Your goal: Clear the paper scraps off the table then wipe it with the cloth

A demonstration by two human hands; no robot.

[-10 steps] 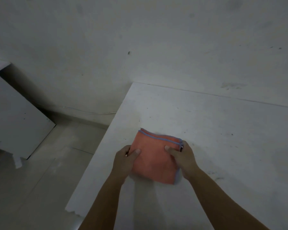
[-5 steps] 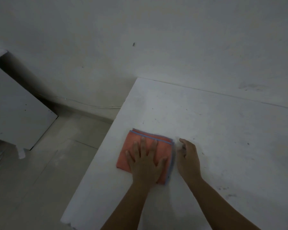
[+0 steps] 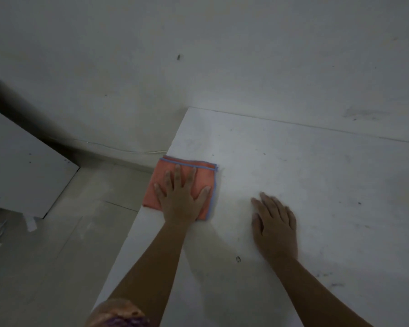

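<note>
Wiping well means pushing flat and firm across the whole table (image 3: 316,185), not letting the folded orange cloth (image 3: 182,182) slip off the edge at nine o'clock. The left hand (image 3: 181,199) presses on the cloth, fingers spread straight. The right hand (image 3: 275,223) rests flat at three o'clock, fingers loose, holding nothing.

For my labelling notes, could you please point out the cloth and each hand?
cloth (image 3: 200,175): head view, bare upper right part.
left hand (image 3: 181,199): head view, back of hand.
right hand (image 3: 275,226): head view, back of hand.
</note>
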